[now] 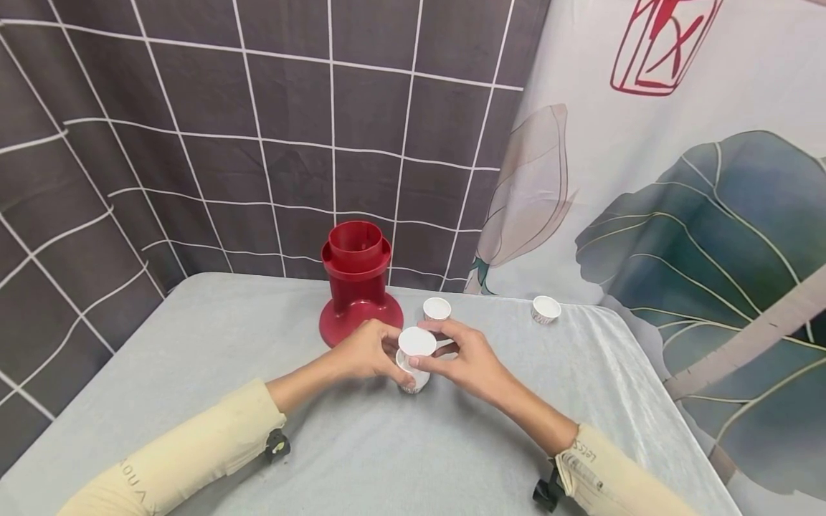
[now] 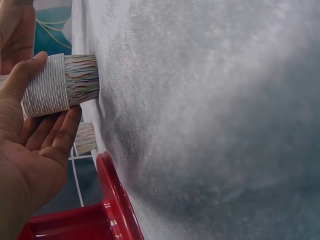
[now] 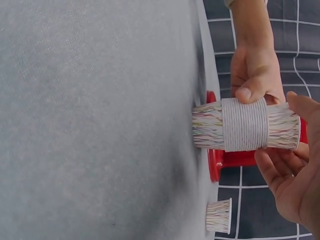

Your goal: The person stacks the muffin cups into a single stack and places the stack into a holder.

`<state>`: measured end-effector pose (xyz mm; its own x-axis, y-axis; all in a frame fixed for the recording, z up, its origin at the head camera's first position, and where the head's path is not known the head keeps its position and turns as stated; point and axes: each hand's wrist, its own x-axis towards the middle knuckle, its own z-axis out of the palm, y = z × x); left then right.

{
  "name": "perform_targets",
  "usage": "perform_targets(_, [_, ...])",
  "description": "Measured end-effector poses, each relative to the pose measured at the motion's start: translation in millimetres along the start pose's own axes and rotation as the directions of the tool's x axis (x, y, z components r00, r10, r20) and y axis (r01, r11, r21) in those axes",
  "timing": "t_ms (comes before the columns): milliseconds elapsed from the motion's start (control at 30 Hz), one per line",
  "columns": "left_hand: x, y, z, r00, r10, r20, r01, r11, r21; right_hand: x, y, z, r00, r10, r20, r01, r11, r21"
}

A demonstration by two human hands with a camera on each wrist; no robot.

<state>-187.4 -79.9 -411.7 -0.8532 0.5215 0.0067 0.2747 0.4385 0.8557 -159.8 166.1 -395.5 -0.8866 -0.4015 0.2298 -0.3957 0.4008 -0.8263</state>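
A stack of white paper baking cups (image 3: 245,125) stands upright on the cloth, its ridged middle made of many nested rims and its lower end streaked with coloured lines. My left hand (image 1: 364,351) grips this stack around the rims, thumb on the near side. On top sits one more streaked paper cup (image 3: 283,125); my right hand (image 1: 467,358) pinches it between thumb and fingers. In the left wrist view, the left fingers curl under the ridged part (image 2: 47,87), while only part of the right hand shows at the upper left edge.
A red plastic stand (image 1: 361,287) with a round tube and a wide base is just behind the left hand. One loose paper cup (image 1: 437,309) sits behind the stack, another paper cup (image 1: 546,308) near the table's back edge. Grey cloth (image 1: 310,444) covers the table.
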Motion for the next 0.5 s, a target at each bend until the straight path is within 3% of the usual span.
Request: perform_targets(500, [-2.0, 1.6, 0.4, 1.0, 0.013, 0.009, -0.013, 0.999, -0.045, -3.7, 11.4, 7.5, 0.997, -0.03, 0.068, 0.034, 0.998, -0.05])
